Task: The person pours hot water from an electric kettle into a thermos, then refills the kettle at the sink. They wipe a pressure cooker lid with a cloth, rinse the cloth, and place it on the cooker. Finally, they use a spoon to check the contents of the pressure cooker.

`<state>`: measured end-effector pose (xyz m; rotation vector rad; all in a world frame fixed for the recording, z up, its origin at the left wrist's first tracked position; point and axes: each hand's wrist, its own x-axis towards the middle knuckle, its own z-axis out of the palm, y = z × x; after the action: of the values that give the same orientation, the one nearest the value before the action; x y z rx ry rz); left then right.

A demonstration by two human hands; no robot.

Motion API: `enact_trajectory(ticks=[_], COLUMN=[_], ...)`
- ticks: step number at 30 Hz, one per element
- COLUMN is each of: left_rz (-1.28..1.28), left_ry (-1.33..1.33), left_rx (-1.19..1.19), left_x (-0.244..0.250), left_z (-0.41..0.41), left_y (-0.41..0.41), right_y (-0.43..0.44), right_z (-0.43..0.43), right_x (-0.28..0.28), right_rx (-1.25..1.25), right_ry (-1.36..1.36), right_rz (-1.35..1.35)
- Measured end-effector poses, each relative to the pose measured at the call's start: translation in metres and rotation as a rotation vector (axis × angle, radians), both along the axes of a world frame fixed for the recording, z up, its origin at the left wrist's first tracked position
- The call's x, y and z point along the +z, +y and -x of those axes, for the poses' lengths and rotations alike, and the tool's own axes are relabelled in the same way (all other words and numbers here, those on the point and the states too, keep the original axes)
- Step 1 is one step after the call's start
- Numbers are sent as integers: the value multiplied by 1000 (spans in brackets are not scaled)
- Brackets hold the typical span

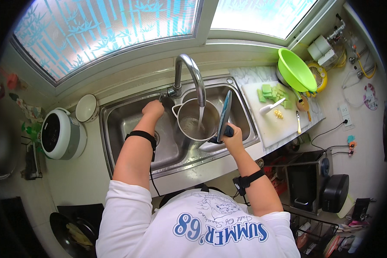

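Observation:
Water runs from the curved chrome faucet (198, 77) into a deep metal pot (196, 121), which stands over the divider of a double-bowl steel sink (129, 117). My left hand (153, 110) is closed on the faucet's lever, left of the spout's base. With my right hand (233, 137) I grip the dark handle of a pot lid (224, 114), held on edge by the pot's right rim. A little water lies in the pot's bottom. The pot's light side handle (176, 110) points toward my left hand.
On the right, a white cutting board (271, 129) holds green vegetable pieces (272, 92), chopped garlic (278, 114) and a white-handled knife (271, 107). A green basin (295, 72) leans behind. A rice cooker (63, 133) and a bowl (87, 108) stand left; a wok (72, 232) is lower left.

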<state>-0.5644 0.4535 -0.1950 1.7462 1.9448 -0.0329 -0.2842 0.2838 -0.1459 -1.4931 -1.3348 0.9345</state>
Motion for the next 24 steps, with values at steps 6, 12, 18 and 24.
enact_trajectory(ticks=[6, 12, 18, 24], left_rz=[-16, -47, -50, -47], left_ry=[7, -41, -45, -41], left_rx=[18, 5, -16, -3], left_x=[-4, -7, -12, -12], left_z=[-1, -2, 2, 1], left_y=[1, 0, 2, 2], right_y=[0, 0, -1, -1], right_z=[2, 0, 3, 4], right_x=[1, -3, 2, 4], right_rx=[1, -8, 6, 3], right_ry=[11, 43, 18, 23], right_rz=[-10, 3, 2, -14])
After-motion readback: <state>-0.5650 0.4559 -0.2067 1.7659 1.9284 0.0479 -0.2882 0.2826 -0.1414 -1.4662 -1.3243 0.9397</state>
